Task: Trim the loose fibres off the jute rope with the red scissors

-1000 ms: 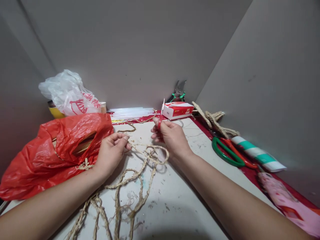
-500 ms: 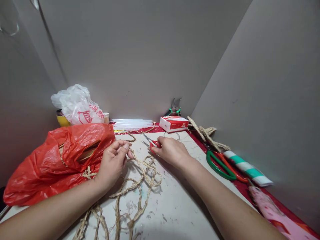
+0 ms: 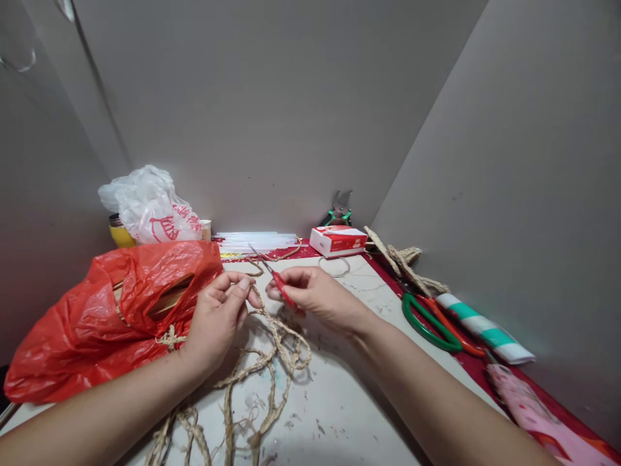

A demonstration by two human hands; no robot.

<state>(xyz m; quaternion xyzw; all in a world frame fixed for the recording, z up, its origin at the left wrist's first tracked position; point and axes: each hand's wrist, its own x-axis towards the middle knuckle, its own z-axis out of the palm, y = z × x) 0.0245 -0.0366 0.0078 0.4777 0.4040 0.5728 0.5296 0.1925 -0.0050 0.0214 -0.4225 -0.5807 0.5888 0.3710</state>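
My left hand (image 3: pixel 216 318) pinches a strand of braided straw rope (image 3: pixel 272 349) between thumb and fingers, just right of the red plastic bag (image 3: pixel 97 310). The rope loops and tangles over the white tabletop (image 3: pixel 339 401) toward me. My right hand (image 3: pixel 317 296) grips small red-handled scissors (image 3: pixel 279 285), whose thin blades point up and left, close to the rope end at my left fingertips.
A white printed plastic bag (image 3: pixel 148 207) sits over a yellow container at the back left. Clear sticks (image 3: pixel 255 239), a red and white box (image 3: pixel 338 239) and green-handled pliers (image 3: pixel 338 210) stand along the back wall. Large green and orange scissors (image 3: pixel 431 317), a striped roll (image 3: pixel 485 327) and more rope lie at right.
My right hand has moved left with the small scissors, bringing the blades near my left fingertips. The left hand has stayed on the rope. The view tilted down earlier.
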